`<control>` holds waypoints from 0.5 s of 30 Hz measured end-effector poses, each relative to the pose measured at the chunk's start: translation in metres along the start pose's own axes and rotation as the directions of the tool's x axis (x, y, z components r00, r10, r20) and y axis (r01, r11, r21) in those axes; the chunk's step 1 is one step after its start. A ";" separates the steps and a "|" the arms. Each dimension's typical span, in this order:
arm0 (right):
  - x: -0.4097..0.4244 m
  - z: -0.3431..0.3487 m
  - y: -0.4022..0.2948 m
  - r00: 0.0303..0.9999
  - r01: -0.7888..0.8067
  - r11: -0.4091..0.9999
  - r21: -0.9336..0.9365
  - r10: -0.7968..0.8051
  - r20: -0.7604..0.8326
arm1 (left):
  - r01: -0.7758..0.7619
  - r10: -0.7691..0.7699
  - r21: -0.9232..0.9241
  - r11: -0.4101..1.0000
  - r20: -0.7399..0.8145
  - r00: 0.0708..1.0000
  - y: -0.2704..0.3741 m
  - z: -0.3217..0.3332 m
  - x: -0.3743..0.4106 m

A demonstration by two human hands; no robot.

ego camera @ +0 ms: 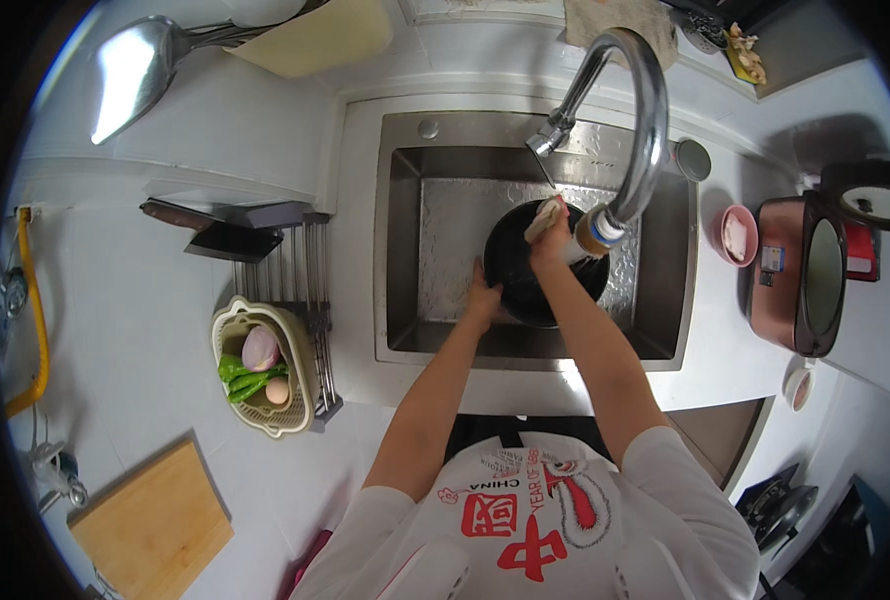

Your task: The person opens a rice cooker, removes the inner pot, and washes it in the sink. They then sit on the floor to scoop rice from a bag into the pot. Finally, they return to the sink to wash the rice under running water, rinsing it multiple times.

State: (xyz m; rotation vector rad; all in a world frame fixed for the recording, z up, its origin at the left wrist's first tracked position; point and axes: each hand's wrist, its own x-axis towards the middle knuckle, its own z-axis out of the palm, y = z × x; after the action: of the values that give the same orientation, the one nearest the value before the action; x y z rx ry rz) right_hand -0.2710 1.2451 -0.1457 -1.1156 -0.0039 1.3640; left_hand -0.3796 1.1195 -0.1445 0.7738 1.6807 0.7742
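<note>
A round black pan or pot (524, 300) rests tilted or flat, I cannot tell which, in the stainless steel sink (445, 240). My left hand (484, 296) grips its left rim, thumb on the near side. Over the pan's upper right part, my right hand (550, 244) is closed on a pale cloth (544, 219) with a reddish edge. A chrome gooseneck faucet (651, 127) arches above the sink; its base, by my right wrist, hides part of the pan. Water drops cover the sink floor.
Left of the sink, a basket (306, 390) holds green peppers, an egg and a purplish onion beside a metal rack (317, 277) with a cleaver (235, 240). A cutting board (152, 525) lies lower left. To the right are a pink bowl (745, 221) and an open-lidded rice cooker (779, 300).
</note>
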 end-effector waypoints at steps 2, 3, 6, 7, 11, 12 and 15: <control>0.014 -0.005 0.024 0.999 0.013 1.000 -0.009 -0.013 -0.049 | 0.031 -0.029 -0.032 0.999 0.082 0.996 0.010 0.002 0.002; 0.019 -0.007 0.033 0.999 -0.014 0.999 0.038 0.016 -0.048 | 0.154 -0.144 -0.070 0.986 0.123 0.982 0.027 0.001 -0.003; 0.011 -0.009 0.058 0.991 -0.132 0.989 -0.067 0.134 0.022 | 0.164 -0.157 -0.058 0.985 0.120 0.980 0.032 -0.002 -0.005; 0.005 -0.025 0.066 0.979 -0.171 0.948 -0.268 0.195 0.065 | 0.113 -0.109 -0.036 0.993 0.108 0.988 0.028 0.000 -0.007; -0.040 -0.102 0.046 0.703 0.415 0.354 -0.838 0.460 0.542 | 0.301 -0.255 -0.249 0.920 0.201 0.946 0.017 -0.006 0.004; -0.044 -0.104 0.018 0.613 0.512 0.138 -0.848 0.633 0.473 | 0.300 -0.246 -0.276 0.913 0.213 0.946 0.025 -0.010 0.002; -0.056 -0.042 -0.082 0.440 0.738 -0.326 -0.590 0.896 0.055 | 0.286 -0.233 -0.311 0.906 0.196 0.952 0.041 -0.012 -0.007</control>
State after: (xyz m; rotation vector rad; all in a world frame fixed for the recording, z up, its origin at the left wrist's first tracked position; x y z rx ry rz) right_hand -0.2000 1.1921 -0.0843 -1.3444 -2.8887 1.9820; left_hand -0.3853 1.1365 -0.1046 0.3505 1.4249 0.7642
